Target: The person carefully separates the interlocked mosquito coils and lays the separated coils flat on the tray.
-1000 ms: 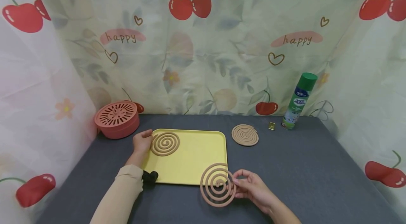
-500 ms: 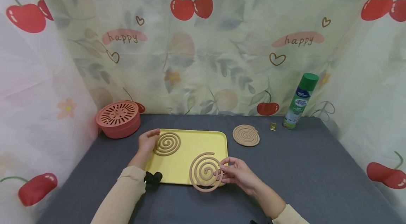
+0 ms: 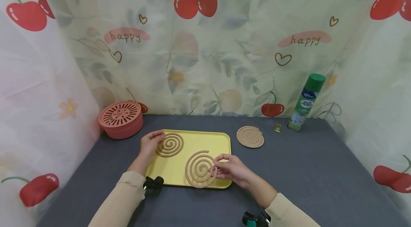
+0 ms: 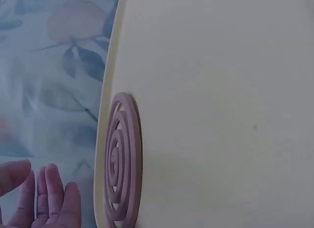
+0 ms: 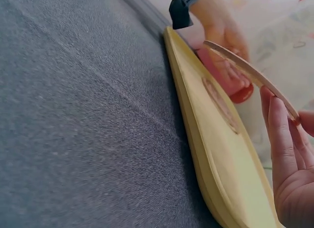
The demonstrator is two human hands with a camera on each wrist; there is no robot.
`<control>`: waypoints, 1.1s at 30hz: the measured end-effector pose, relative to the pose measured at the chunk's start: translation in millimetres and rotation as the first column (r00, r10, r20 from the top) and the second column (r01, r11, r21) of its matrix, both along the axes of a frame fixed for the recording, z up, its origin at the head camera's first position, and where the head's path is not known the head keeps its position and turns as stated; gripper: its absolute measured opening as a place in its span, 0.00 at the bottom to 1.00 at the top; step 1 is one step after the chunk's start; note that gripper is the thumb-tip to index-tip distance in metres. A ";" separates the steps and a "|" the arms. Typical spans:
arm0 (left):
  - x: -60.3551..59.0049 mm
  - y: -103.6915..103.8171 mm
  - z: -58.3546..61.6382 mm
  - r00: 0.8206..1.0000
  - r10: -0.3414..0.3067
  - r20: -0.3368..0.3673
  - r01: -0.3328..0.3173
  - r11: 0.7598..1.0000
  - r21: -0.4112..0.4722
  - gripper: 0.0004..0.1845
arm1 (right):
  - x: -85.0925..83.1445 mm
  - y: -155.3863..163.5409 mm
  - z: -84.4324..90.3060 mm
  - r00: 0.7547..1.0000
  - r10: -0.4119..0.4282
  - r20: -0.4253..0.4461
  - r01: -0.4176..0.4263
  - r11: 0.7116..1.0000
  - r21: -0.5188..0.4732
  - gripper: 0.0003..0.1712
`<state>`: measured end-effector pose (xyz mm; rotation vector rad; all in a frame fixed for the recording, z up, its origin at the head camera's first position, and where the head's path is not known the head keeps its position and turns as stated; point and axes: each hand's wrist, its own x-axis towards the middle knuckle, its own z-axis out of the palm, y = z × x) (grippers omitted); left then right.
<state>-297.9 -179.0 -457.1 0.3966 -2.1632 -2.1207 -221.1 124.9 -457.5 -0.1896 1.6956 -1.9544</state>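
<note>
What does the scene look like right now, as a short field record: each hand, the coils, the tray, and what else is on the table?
left hand: fingers touch the left edge of the far coil, which lies flat on the tray
right hand: fingers pinch the near coil by its right edge
near coil: tilted, lifted above the tray's front part
tray: yellow, on the grey table
third coil: flat on the table, right of the tray
pink vented container: back left
spray can: upright, back right
</note>
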 end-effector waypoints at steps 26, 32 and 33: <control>21.9 20.4 30.7 0.992 -0.107 -0.072 0.112 0.991 0.069 0.18 | -30.1 -66.5 -4.2 0.999 -0.033 0.035 0.026 0.984 0.175 0.09; 21.8 20.4 34.8 0.990 -0.112 -0.087 0.117 0.992 0.052 0.16 | -30.9 -75.9 -7.5 0.998 -0.048 0.046 0.038 0.978 0.206 0.09; 21.7 20.5 35.4 0.990 -0.114 -0.085 0.119 0.992 0.049 0.16 | -31.1 -77.1 -7.7 0.998 -0.054 0.045 0.043 0.976 0.213 0.09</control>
